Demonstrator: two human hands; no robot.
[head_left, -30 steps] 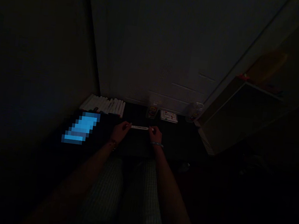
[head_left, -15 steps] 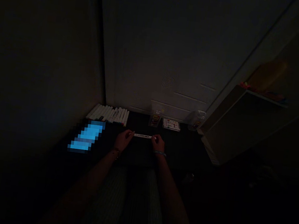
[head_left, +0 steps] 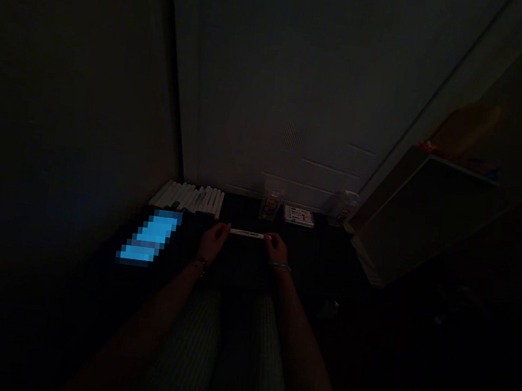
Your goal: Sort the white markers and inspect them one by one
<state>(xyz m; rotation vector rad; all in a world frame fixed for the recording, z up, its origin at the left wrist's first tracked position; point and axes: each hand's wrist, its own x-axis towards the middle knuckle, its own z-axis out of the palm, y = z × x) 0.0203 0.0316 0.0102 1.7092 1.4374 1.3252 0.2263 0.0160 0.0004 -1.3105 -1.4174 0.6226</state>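
Note:
The scene is very dark. A white marker pen [head_left: 247, 234] lies level between my two hands above a dark surface. My left hand [head_left: 214, 242] pinches its left end with closed fingers. Its right end sits in the closed fingers of my right hand [head_left: 276, 249], which wears a light wristband. A row of several white markers [head_left: 190, 198] lies side by side behind my left hand, near the wall.
A glowing blue screen [head_left: 150, 236] lies at the left. A small jar [head_left: 270, 207], a flat printed card [head_left: 299, 216] and another small container [head_left: 344, 208] stand along the white door. A pale box-like unit [head_left: 410, 220] is at the right. My legs are in pale trousers below.
My hands hold the marker the same way throughout. The view shifted a little, so everything sits slightly lower and further right than a second ago.

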